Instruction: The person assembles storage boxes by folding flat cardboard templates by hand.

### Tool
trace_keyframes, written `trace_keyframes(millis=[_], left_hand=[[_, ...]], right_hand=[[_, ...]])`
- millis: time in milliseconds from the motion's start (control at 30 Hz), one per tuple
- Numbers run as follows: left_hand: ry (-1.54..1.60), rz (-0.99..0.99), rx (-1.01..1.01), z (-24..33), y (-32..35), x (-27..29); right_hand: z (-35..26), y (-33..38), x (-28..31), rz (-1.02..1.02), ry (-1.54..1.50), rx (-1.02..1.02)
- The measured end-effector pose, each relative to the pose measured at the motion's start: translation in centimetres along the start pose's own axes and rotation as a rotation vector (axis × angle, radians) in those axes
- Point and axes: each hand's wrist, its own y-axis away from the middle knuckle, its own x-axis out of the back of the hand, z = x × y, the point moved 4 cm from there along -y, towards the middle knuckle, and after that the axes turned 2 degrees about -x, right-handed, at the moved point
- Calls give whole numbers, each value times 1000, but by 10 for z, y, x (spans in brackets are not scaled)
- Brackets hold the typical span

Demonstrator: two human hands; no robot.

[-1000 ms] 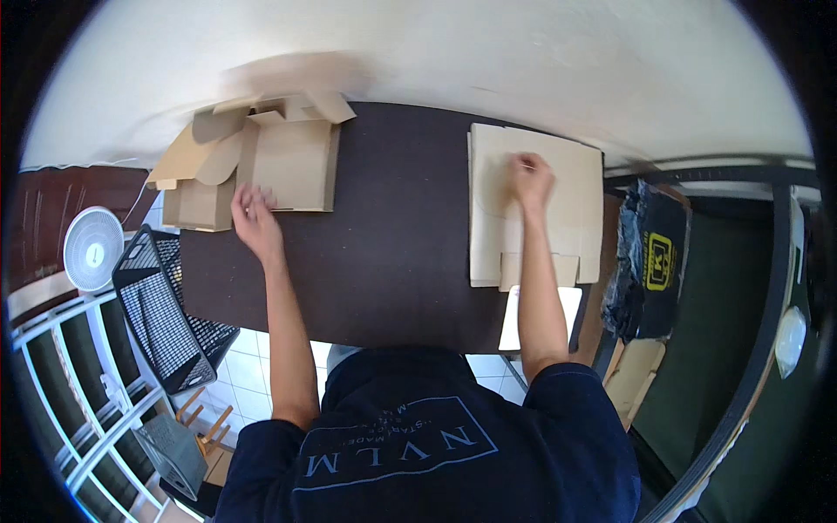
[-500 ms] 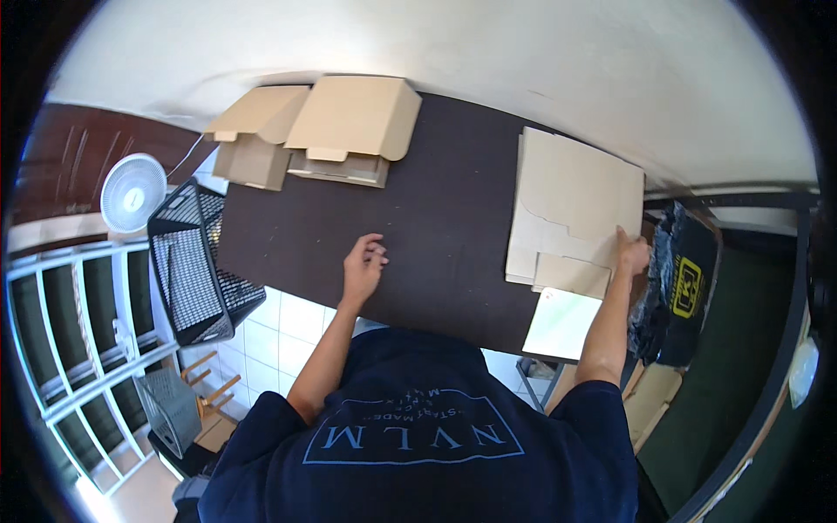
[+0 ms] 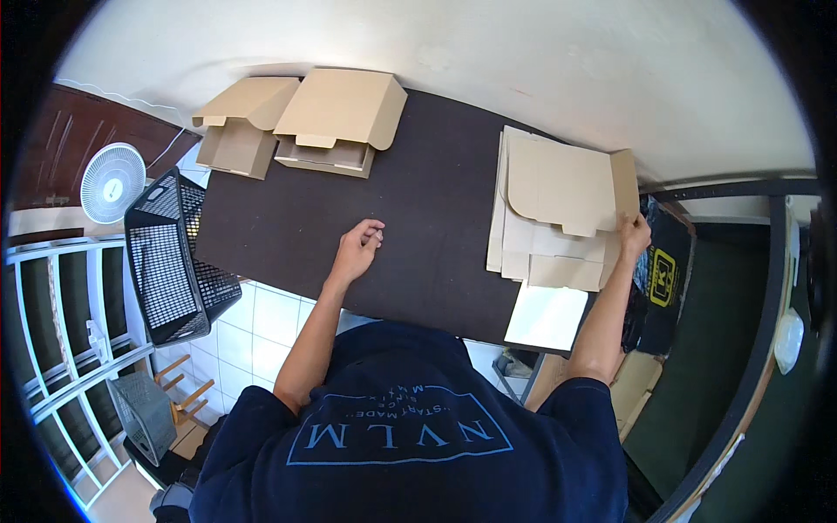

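My right hand (image 3: 635,235) grips the right edge of the top flat cardboard box (image 3: 562,183), a brown die-cut blank whose right side panel stands partly raised. Beneath it lies a stack of more flattened cardboard boxes (image 3: 495,213) at the right of the dark table (image 3: 418,261). My left hand (image 3: 357,248) hovers over or rests on the table's near middle, fingers loosely curled, with nothing visible in them. A white sheet (image 3: 547,316) lies at the near edge of the stack. Two folded cardboard boxes, a larger one (image 3: 336,105) and another (image 3: 248,100), stand with lids partly open at the far left.
A black mesh basket (image 3: 166,261) is beside the table's left edge, with a white fan (image 3: 113,183) behind it. A grey basket (image 3: 144,418) sits lower left. The wall (image 3: 488,52) borders the far side. A black package (image 3: 667,270) lies right of the table.
The top flat box has shifted and its right panel has come up in my right hand. My left hand stays near the same spot, fingers curled a little more. The view has shifted slightly.
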Motion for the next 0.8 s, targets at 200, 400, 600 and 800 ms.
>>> trace_keyframes(millis=[200,400,600,800], left_hand=[[36,-71,-19,7,5,-13],[62,-136,1,5,17,-8],[104,-170,-50,-6,36,-1],[147,-209,-68,8,66,13]], right_hand=[[0,3,28,78,-304,-72],[-64,16,100,71,-659,177],[-118,57,197,161,-956,175],[-164,120,251,124,-1112,153]])
